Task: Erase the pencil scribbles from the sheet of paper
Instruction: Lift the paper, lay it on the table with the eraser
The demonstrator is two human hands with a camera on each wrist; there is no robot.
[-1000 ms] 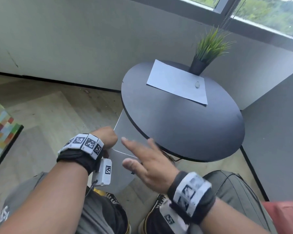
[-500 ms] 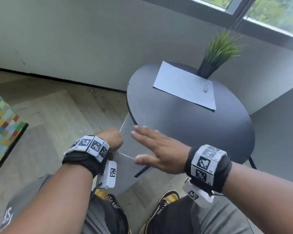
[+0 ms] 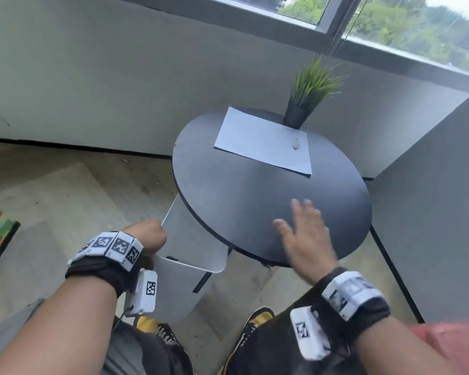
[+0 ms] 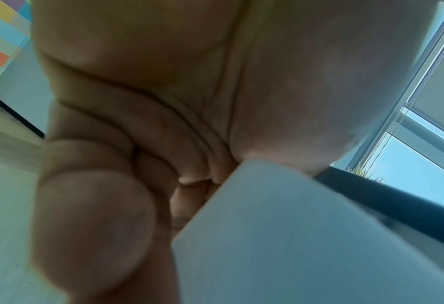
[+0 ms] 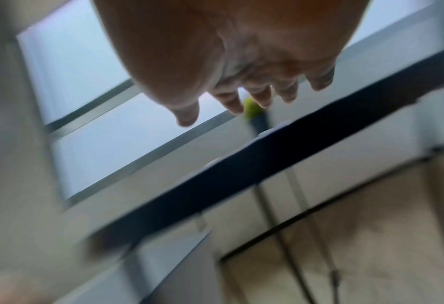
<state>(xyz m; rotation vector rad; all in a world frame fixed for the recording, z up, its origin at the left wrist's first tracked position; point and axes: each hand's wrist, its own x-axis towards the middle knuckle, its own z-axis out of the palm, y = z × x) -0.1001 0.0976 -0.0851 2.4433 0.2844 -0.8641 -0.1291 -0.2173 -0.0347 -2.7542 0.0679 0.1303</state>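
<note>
My left hand [image 3: 149, 235] grips the left edge of a large white sheet [image 3: 190, 239] that hangs bent beside and below the round black table [image 3: 241, 201]. The left wrist view shows its fingers [image 4: 91, 205] curled round that sheet [image 4: 293, 236]. A small dark mark shows near the sheet's lower fold. My right hand [image 3: 301, 226] hovers open, fingers spread, over the table's near edge; the right wrist view is blurred, with the fingers [image 5: 231, 102] above the table rim [image 5: 267, 164]. A second sheet [image 3: 260, 143] lies flat at the table's far side with a small oval eraser [image 3: 296, 143] on it.
A potted grass plant [image 3: 306, 96] stands at the table's far edge, touching the flat sheet's corner. A grey wall and window run behind. A grey partition [image 3: 431, 212] stands to the right. My knees and shoes [image 3: 255, 323] are below, over a wooden floor.
My right hand swung from beside the left hand to the right and forward, over the table's near edge. My left hand keeps its grip on the hanging sheet.
</note>
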